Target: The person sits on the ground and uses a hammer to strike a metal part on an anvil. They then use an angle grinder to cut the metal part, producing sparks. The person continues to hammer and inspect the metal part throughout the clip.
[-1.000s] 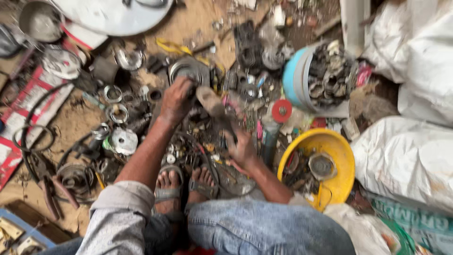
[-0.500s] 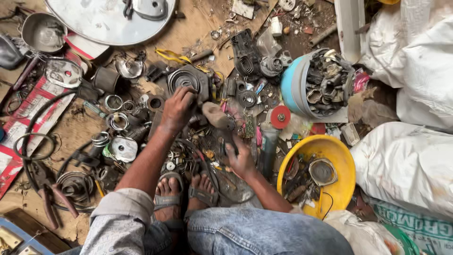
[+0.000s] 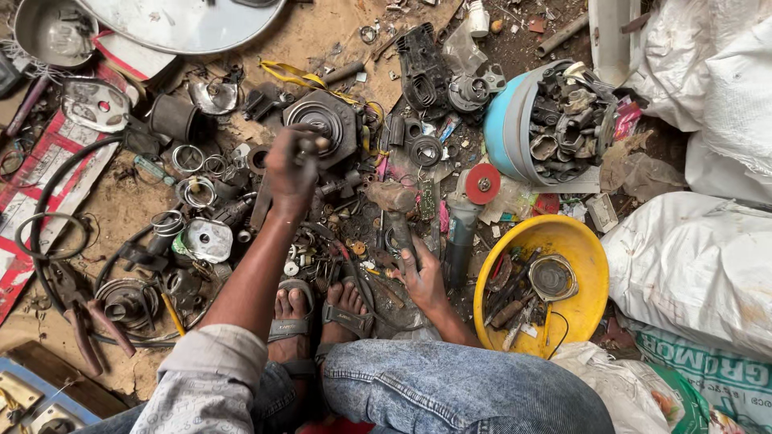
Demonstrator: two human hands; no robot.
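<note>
The left hand (image 3: 291,165) is pinching a small metal part (image 3: 320,145). The right hand (image 3: 420,273) is gripping a hammer (image 3: 394,210), its handle pointing toward 12 o'clock.

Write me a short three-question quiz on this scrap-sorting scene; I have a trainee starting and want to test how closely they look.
1. True or false: the round yellow plastic basin lies on the same side as the person's right hand.
2. Which does the right hand grip?
A. the wooden-handled hammer
B. the red abrasive disc
C. the red-handled pliers
3. Fill in: the left hand is raised over the dark round ____ housing lying on the dirt.

Key
1. True
2. A
3. metal
</note>
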